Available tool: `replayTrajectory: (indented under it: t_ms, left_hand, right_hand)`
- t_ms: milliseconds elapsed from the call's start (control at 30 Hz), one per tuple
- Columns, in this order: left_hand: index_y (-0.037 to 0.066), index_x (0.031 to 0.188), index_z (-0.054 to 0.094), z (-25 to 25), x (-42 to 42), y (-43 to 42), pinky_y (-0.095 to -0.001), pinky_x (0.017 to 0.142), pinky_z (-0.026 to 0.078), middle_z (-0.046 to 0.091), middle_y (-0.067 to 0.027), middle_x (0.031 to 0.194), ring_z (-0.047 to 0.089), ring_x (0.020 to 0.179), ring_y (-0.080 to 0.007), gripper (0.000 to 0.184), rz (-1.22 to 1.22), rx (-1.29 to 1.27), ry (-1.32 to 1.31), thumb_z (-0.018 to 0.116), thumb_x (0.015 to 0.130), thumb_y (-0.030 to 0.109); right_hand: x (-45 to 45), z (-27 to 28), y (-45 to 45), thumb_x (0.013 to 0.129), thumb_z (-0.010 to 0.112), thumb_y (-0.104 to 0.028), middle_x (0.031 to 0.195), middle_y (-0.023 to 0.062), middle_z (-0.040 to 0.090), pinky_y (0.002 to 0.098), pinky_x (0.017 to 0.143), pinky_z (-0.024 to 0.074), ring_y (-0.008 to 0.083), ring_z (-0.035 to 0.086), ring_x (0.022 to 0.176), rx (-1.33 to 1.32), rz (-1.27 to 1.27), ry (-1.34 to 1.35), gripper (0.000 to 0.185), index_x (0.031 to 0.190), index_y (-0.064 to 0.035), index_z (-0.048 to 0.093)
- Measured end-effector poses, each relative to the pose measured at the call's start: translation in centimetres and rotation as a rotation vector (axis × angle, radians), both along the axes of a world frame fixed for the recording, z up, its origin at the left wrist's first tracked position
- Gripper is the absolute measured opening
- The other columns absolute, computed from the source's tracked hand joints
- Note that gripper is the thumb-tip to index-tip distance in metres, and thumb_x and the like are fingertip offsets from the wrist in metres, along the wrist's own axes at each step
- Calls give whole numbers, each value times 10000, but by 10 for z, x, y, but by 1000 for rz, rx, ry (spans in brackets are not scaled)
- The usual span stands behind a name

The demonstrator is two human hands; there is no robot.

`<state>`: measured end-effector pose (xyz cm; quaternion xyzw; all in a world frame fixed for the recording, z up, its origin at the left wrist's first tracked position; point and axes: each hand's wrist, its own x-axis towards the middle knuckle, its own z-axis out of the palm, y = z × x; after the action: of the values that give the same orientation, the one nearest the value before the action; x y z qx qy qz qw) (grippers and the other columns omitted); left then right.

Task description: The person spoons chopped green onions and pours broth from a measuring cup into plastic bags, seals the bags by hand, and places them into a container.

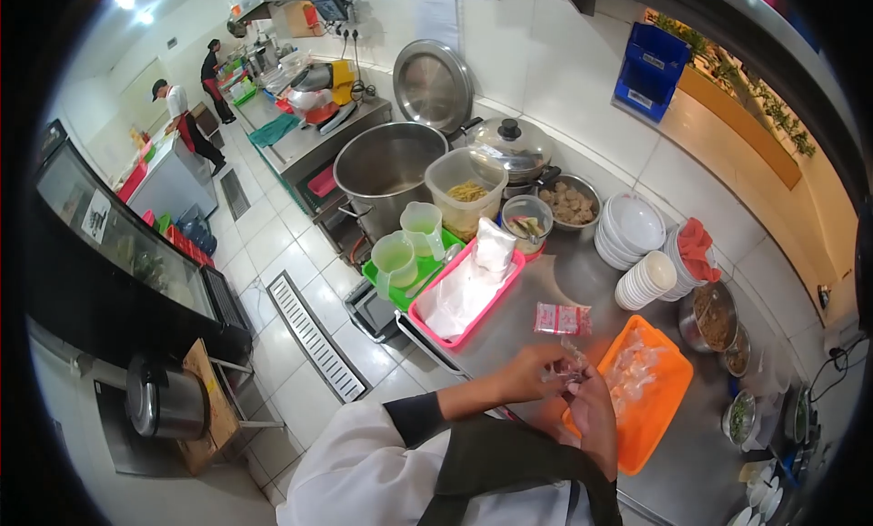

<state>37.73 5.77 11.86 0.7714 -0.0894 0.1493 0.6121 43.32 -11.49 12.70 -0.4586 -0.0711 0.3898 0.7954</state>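
Above the steel counter, my left hand (pixel 536 373) and my right hand (pixel 589 406) meet with fingers closed on a small clear plastic bag (pixel 571 362). An orange tray (pixel 668 400) holding several clear plastic bags (pixel 634 367) lies just beside my right hand. Beyond my hands, a red and white packet (pixel 563 319) lies flat on the counter. To the left of it stands a pink tray (pixel 443 337) lined with white plastic, with a white bundle (pixel 494 246) at its far end.
Two green-tinted jugs (pixel 395 259) stand on a green tray (pixel 398 297). Behind are a large pot (pixel 368 167), a lidded pot (pixel 514 153) and a bowl of meat (pixel 570 201). Stacked bowls (pixel 632 226), cups (pixel 647 280) and a food pot (pixel 709 317) line the right. Two people stand far left.
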Motion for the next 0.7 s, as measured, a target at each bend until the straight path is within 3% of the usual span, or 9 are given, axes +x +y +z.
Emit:
replayTrajectory:
  t_ms: [133, 233, 367, 433, 533, 567, 667, 700]
  left_hand:
    - [62, 904, 646, -5, 32, -35, -272, 620, 477, 623, -25, 823, 597, 704, -155, 130, -78, 16, 53, 668, 781, 27]
    - [43, 878, 606, -24, 48, -86, -256, 626, 476, 595, -8, 797, 569, 711, -94, 118, -108, -123, 13, 676, 790, 7]
    - [49, 880, 563, -14, 57, -162, -207, 612, 451, 551, 25, 818, 532, 733, -31, 151, -159, -363, 166, 659, 799, -34]
    - [5, 797, 587, 4, 58, -215, -228, 587, 462, 562, -25, 757, 553, 691, -53, 49, -172, -423, 231, 628, 799, -22]
    - [-3, 783, 604, 13, 70, -286, -217, 589, 457, 582, -54, 827, 573, 688, -81, 59, -150, 75, 98, 634, 766, -51]
    - [-3, 789, 620, 10, 76, -310, -233, 597, 466, 587, -67, 846, 588, 689, -113, 56, -225, 115, 113, 629, 758, -50]
    - [1, 812, 667, 6, 92, -374, -288, 630, 491, 596, -102, 902, 623, 706, -210, 93, -368, 266, 70, 615, 744, -36]
    - [6, 824, 681, -2, 97, -397, -312, 648, 498, 597, -113, 921, 628, 719, -243, 109, -365, 337, 3, 610, 746, -24]
  right_hand:
    - [0, -2, -19, 733, 626, 39, 962, 37, 512, 281, 809, 434, 134, 519, 917, -224, -279, -474, 382, 1072, -49, 474]
    - [1, 13, -61, 726, 673, -3, 924, 25, 465, 280, 790, 417, 133, 478, 870, -420, -493, -824, 396, 1065, -48, 473]
    - [9, 16, -135, 723, 714, -50, 927, 53, 497, 293, 754, 430, 157, 501, 852, -585, -588, -936, 384, 1052, -49, 517]
    - [9, 20, -183, 711, 693, -17, 922, 88, 515, 313, 735, 441, 205, 518, 831, -731, -666, -944, 384, 1052, -50, 519]
    - [24, -4, -281, 668, 662, 43, 910, 58, 526, 305, 675, 424, 185, 496, 772, -871, -820, -898, 373, 1000, -70, 536]
    - [29, -1, -316, 625, 622, 81, 908, 77, 523, 297, 666, 415, 215, 479, 733, -869, -869, -999, 343, 932, -48, 539]
    - [23, -12, -392, 625, 600, 78, 913, 92, 520, 315, 716, 419, 248, 496, 810, -967, -703, -863, 279, 866, -46, 539]
    - [27, -19, -415, 629, 595, 74, 952, 102, 531, 333, 747, 425, 265, 501, 856, -959, -673, -951, 291, 888, -54, 561]
